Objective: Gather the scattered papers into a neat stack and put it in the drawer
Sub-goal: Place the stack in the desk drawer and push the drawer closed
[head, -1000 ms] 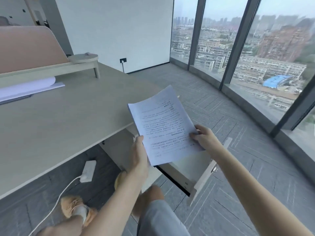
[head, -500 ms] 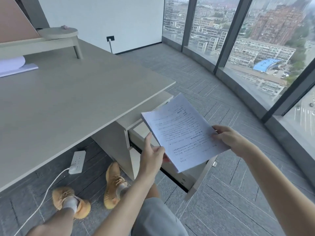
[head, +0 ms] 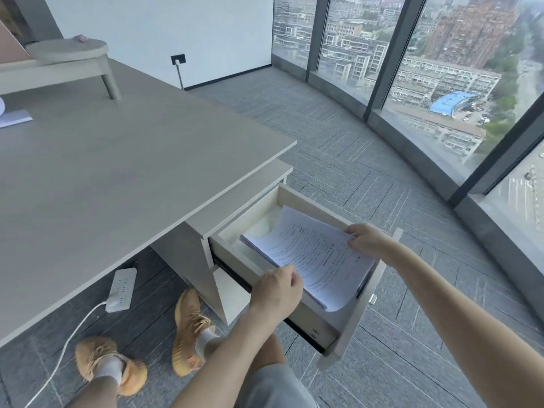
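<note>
Paper stack sits low over the open drawer, sagging at both ends, far edge already dipping inside. We grip it from two sides so the sheets stay squared: left hand curled closed on the near edge, right hand pinching the far-right edge, fingers closed on the paper. Drawer is pulled well out from under the desk, likely so the stack can go in flat. Not yet released. Power strip lies on the floor, well apart.
</note>
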Motion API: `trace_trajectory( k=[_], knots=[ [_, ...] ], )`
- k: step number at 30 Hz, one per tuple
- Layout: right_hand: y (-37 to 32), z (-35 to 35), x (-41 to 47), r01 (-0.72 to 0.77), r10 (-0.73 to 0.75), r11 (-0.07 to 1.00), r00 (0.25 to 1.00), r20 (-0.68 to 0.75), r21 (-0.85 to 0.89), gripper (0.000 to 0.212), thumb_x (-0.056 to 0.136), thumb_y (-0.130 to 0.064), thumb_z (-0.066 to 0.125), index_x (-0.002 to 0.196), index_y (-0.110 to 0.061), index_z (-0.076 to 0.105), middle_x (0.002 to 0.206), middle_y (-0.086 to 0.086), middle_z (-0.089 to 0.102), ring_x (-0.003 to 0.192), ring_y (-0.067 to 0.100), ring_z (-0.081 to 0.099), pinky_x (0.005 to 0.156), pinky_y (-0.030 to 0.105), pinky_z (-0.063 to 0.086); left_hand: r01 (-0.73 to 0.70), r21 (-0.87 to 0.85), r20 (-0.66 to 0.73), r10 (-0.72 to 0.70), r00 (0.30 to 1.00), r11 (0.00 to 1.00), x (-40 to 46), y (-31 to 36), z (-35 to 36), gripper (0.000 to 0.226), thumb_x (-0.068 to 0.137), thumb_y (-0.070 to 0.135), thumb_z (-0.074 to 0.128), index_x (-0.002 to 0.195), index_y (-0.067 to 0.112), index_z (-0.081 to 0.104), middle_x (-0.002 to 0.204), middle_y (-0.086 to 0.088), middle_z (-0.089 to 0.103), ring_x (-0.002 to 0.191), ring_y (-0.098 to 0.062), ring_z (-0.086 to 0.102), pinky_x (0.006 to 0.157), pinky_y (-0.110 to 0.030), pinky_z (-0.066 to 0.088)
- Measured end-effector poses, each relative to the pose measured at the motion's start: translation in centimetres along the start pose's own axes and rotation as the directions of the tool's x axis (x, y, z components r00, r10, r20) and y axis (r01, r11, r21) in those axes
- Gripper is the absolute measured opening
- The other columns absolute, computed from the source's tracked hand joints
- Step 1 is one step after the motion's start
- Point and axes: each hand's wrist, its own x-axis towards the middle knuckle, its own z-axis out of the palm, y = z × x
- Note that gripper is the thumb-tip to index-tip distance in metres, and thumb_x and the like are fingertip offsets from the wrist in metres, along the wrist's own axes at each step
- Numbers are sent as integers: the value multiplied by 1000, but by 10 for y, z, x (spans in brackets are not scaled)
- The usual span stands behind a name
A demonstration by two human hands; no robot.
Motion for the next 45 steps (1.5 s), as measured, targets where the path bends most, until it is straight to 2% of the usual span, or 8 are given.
trace_trajectory(
  k=[4,9,17,21,30,36,40,45],
  knots=[
    [-11,10,23,27,-29,994,1000,-13,-106,48,91,-2,42,131,-15,65,128,12,67,110,29,63,89,38,56,-96,190,43,90,995,977,20,1,2,31,99,30,35,86,11,56,73,-5,65,73,-30,56,93,-39,43],
    [-7,24,50,50,-59,976,998,-36,-214,50,88,-2,43,132,-18,61,131,13,64,120,32,59,87,35,48,-151,319,238,75,968,935,38,4,8,35,101,30,36,109,5,59,106,-16,69,97,-33,63,76,-37,39],
    [7,46,72,33,-44,939,999,-24,-343,52,86,-5,41,136,-16,51,135,16,59,124,34,55,93,40,51,-221,440,440,5,898,870,59,0,28,34,100,30,41,113,5,59,110,-18,67,102,-36,64,76,-38,47],
    [9,50,72,39,-37,928,999,12,-370,53,88,-13,48,140,-14,38,130,21,58,123,38,55,94,46,52,-255,489,497,-27,867,834,66,-2,27,23,99,25,43,92,8,55,90,-11,58,82,-30,56,70,-36,46],
    [15,40,19,121,-171,930,978,-119,-346,48,93,-23,50,141,-16,44,140,15,49,124,37,54,100,44,45,-191,411,70,179,981,891,78,3,-36,26,99,21,40,98,5,60,92,-13,70,86,-33,66,69,-36,49],
    [50,34,-46,175,-215,976,875,-433,-130,63,84,1,53,145,-16,47,147,11,47,133,32,46,111,43,32,-183,407,-304,322,897,895,96,9,-110,26,93,14,47,109,5,67,111,-16,72,100,-37,63,79,-38,46],
    [80,36,-73,125,-32,979,875,-483,162,68,84,-2,55,148,-17,40,148,14,40,130,32,48,108,46,40,-159,436,-218,276,936,886,116,-8,-146,47,88,23,54,130,3,57,131,-19,61,122,-38,54,102,-42,41],
    [103,43,-83,31,52,921,978,-200,389,84,84,-16,69,156,-22,27,151,15,41,124,28,57,105,46,47,-35,599,-10,50,999,800,122,-54,-163,85,90,35,62,159,25,13,168,-7,10,153,-37,8,123,-46,11]
  ],
)
